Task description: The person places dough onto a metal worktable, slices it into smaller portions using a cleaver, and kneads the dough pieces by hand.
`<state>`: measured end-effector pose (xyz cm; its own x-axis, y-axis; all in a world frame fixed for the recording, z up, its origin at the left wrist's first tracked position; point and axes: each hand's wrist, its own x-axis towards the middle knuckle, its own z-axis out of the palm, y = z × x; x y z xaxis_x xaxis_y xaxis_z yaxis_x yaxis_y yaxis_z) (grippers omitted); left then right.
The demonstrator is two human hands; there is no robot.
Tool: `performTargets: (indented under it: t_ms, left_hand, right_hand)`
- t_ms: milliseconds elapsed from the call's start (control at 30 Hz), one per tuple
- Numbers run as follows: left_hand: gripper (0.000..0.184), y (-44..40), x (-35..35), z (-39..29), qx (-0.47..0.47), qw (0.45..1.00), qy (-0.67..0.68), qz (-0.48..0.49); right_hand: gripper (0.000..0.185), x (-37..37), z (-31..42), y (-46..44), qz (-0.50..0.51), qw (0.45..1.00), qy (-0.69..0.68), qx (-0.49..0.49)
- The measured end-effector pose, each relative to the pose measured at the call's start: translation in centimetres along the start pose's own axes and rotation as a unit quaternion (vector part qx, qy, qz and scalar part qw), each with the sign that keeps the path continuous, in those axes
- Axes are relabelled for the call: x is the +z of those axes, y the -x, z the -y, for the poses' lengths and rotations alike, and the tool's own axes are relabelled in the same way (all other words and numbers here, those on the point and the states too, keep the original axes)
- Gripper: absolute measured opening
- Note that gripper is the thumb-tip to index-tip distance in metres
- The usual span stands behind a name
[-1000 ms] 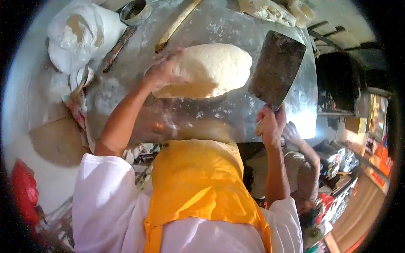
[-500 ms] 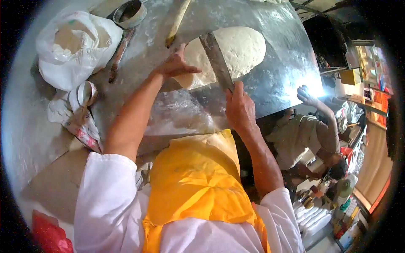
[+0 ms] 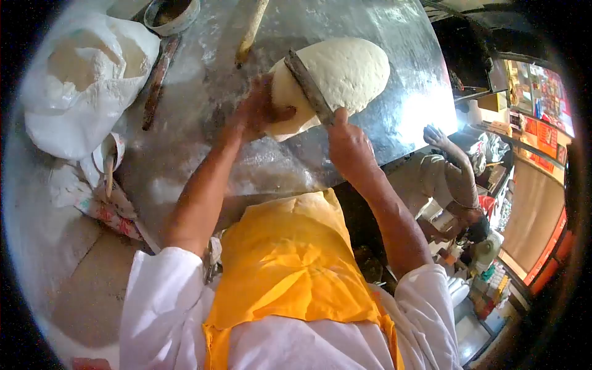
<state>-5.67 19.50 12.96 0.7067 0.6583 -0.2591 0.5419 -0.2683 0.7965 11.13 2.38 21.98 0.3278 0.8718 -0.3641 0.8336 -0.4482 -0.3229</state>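
Observation:
A big oval lump of pale dough lies on the metal work table. My left hand cups the dough's left end, its thumb against the near side and the far fingers partly hidden in shadow. In my right hand is a knife with a long, wide blade, gripped at its near end. The blade slants over the left part of the dough, its edge against the surface; how deep it goes I cannot tell.
A wooden rolling pin lies beyond my left hand. To the left are a dark narrow strip, a round pan, an open white sack of flour and a scoop. Another person is at the right, one hand by the table edge.
The knife has tilted and shifted slightly left on the dough. My left hand has closed in around the dough's left end. The view has shifted a little to the right.

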Motion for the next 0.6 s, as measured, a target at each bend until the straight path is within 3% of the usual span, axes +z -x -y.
performTargets:
  t_ms: [167,233,267,333,367,433,533,600]
  left_hand:
    - [0.097,1.0,3.0,2.9,0.062,0.995,-0.001,-0.077]
    - [0.091,1.2,4.5,3.8,0.099,0.969,-0.152,-0.167]
    - [0.091,1.3,5.0,3.8,0.098,0.969,-0.150,-0.168]
    - [0.089,2.5,5.3,3.5,0.097,0.964,-0.131,-0.208]
    - [0.089,3.1,5.2,3.6,0.095,0.962,-0.126,-0.222]
    - [0.091,4.2,4.4,3.0,0.093,0.975,-0.024,-0.198]
    - [0.097,4.6,4.3,3.5,0.090,0.981,-0.003,-0.170]
    - [0.098,4.1,5.0,5.6,0.092,0.981,0.047,-0.163]
  right_hand:
    - [0.030,0.7,1.8,-4.0,0.008,1.000,0.013,-0.022]
    - [0.035,1.5,2.5,-6.4,0.020,0.998,0.042,-0.032]
    - [0.035,1.9,2.8,-7.6,0.021,0.998,0.044,-0.032]
    - [0.037,3.1,3.7,-9.5,-0.054,0.984,0.105,-0.137]
    - [0.037,3.3,4.1,-10.4,-0.052,0.984,0.104,-0.139]
    - [0.037,3.1,4.6,-11.3,0.047,0.993,0.090,-0.055]
    - [0.039,2.9,5.6,-11.8,0.079,0.991,0.108,-0.006]
    - [0.038,2.8,5.1,-10.4,0.045,0.995,0.088,-0.031]
